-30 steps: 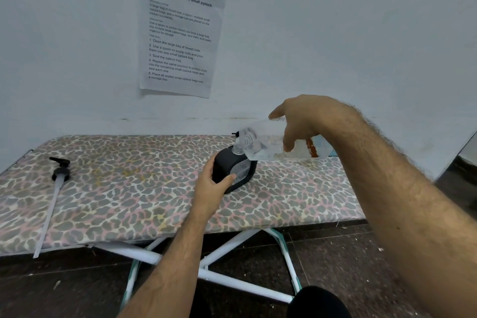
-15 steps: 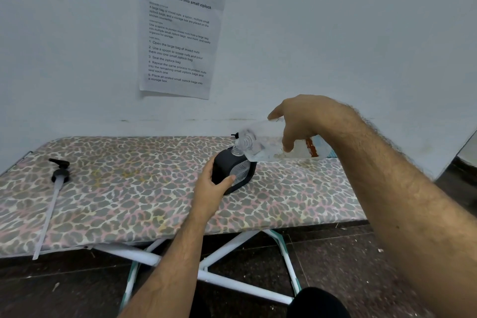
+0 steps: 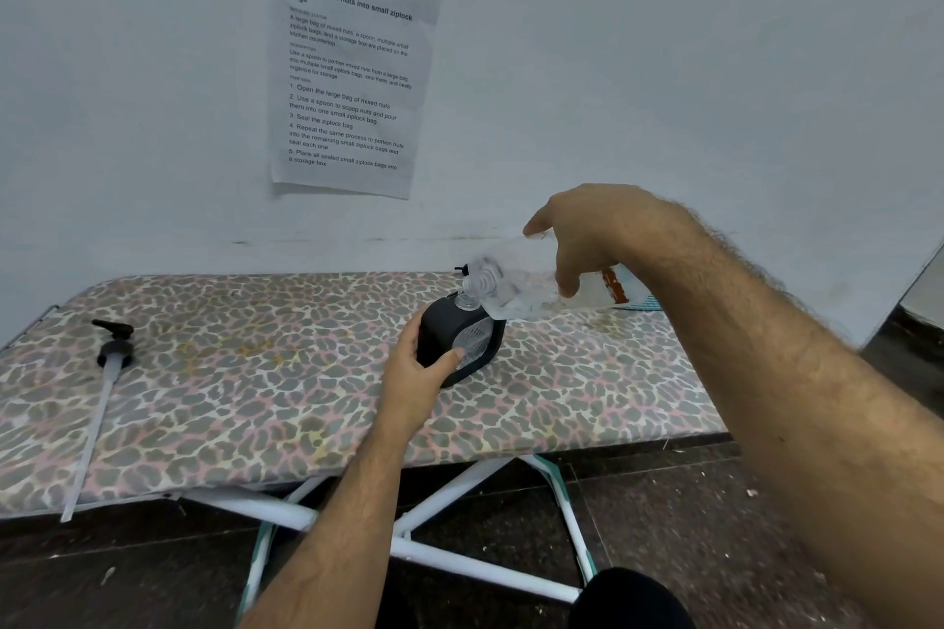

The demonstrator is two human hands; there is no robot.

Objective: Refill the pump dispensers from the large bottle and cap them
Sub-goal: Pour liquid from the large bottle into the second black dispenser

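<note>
Right hand (image 3: 587, 230) tips clear bottle (image 3: 516, 291) — into black dispenser (image 3: 449, 337).

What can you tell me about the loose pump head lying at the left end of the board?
The pump head is black, with a short spout and a round collar, and a long pale dip tube running from it toward the near edge. It looks like plastic. It lies flat on the patterned board cover, detached from any dispenser, far left of both hands. Nothing touches it but the cover.
</note>
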